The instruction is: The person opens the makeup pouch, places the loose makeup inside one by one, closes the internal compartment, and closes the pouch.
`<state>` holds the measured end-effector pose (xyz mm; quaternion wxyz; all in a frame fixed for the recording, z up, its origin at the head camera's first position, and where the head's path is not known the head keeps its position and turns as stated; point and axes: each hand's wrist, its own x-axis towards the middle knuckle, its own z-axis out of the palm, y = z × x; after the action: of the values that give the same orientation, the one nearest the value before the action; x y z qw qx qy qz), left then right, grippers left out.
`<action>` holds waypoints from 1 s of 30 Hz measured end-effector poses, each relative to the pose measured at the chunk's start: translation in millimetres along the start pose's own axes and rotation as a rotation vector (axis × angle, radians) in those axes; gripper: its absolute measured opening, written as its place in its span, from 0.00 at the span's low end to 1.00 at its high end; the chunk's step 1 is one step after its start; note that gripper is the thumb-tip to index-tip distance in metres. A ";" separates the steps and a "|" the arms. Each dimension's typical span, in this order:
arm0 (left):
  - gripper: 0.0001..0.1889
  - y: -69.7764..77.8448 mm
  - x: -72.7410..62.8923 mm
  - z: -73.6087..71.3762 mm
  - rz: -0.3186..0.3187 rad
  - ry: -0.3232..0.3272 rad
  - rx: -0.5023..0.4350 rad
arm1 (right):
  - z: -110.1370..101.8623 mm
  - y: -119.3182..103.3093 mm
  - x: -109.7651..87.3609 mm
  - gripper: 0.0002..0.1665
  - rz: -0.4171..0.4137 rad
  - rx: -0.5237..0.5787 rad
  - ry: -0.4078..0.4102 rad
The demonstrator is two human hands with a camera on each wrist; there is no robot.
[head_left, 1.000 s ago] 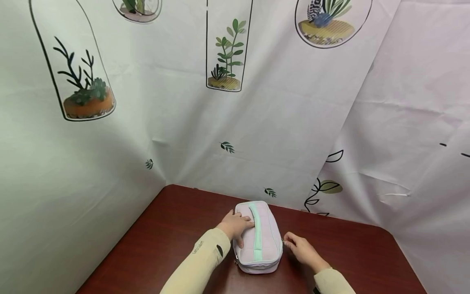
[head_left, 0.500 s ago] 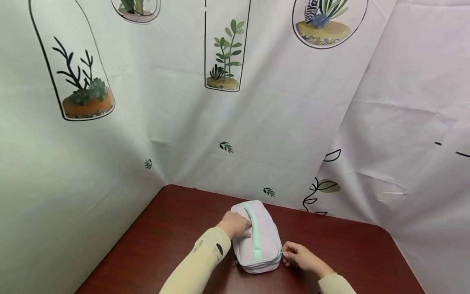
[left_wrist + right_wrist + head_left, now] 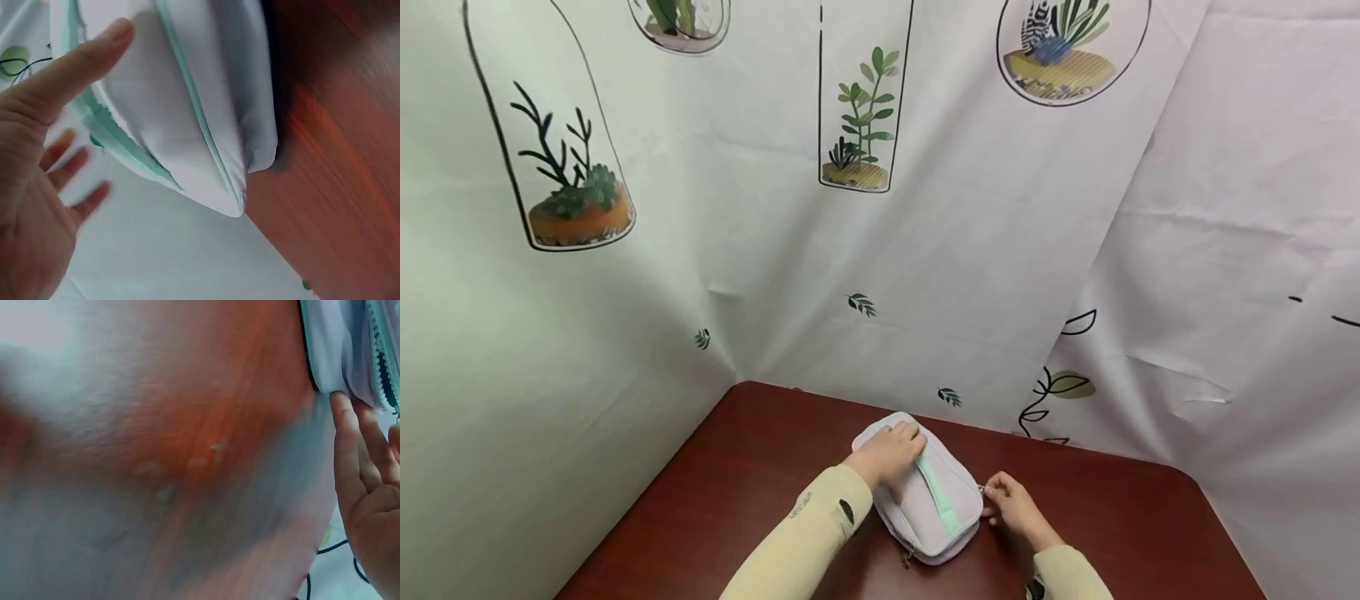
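A pale lilac zippered pouch with a mint-green handle strap lies slanted on the table. Over its upper left part reaches my left hand; in the left wrist view its thumb is stretched out across the pouch and the other fingers are spread loosely. At the right corner my right hand pinches a small metal zipper pull. Its other fingertips are right at the pouch's lower corner in the right wrist view, where some zipper teeth show, parted by a dark gap.
A second zipper pull hangs at the pouch's near left corner. The dark red wooden table meets a white fabric backdrop printed with plants behind and at the sides.
The pouch has turned counterclockwise, its far end going left and its near end right. My left hand has moved farther over its top. My right hand has gone slightly away with the pull.
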<state>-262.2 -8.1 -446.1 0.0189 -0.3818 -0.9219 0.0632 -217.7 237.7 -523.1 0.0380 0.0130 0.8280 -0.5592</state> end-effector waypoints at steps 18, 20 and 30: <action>0.45 10.9 10.8 20.2 -0.022 -0.010 0.030 | -14.3 5.1 -0.5 0.06 -0.039 -0.213 -0.045; 0.44 10.7 11.5 21.0 -0.044 -0.003 -0.002 | -16.1 4.0 -1.6 0.06 -0.026 -0.206 -0.059; 0.41 11.5 11.5 22.2 -0.117 0.052 -0.074 | -20.9 0.1 -3.8 0.07 -0.010 -0.176 -0.073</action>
<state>-264.2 5.8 -469.7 0.0321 -0.3293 -0.9435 0.0179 -214.9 257.2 -515.2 0.0666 -0.0149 0.8721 -0.4846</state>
